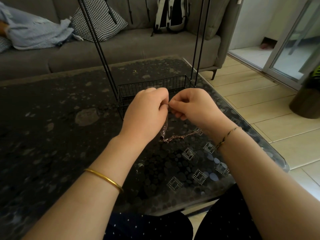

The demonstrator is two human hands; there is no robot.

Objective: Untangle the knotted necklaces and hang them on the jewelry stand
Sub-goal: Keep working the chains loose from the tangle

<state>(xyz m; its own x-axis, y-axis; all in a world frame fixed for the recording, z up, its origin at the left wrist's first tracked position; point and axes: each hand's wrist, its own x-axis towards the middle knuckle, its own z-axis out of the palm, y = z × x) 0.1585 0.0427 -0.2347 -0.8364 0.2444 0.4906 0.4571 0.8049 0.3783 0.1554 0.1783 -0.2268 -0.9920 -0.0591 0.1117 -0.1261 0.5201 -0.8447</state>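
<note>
Both hands pinching thin rose-gold chain necklaces [174, 135], knot still in.
Left hand [147, 111] and right hand [192, 106] are gripping the chain together; the rest is trailing onto dark patterned glass table [69, 135], before black wire jewelry stand [149, 85].

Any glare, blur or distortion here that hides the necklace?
Head view: daylight from the glass door leaves bluish glare on the table at right; wide-angle bows its edges; the necklace looks thin on the dark top, its upper end hidden between the fingers.

Dark pebble-patterned glass table [52, 118]; grey fabric sofa [121, 49] behind, with black-and-white houndstooth cushion [98, 19], white-and-black backpack [170, 14], crumpled blue cloth [34, 33].
</note>
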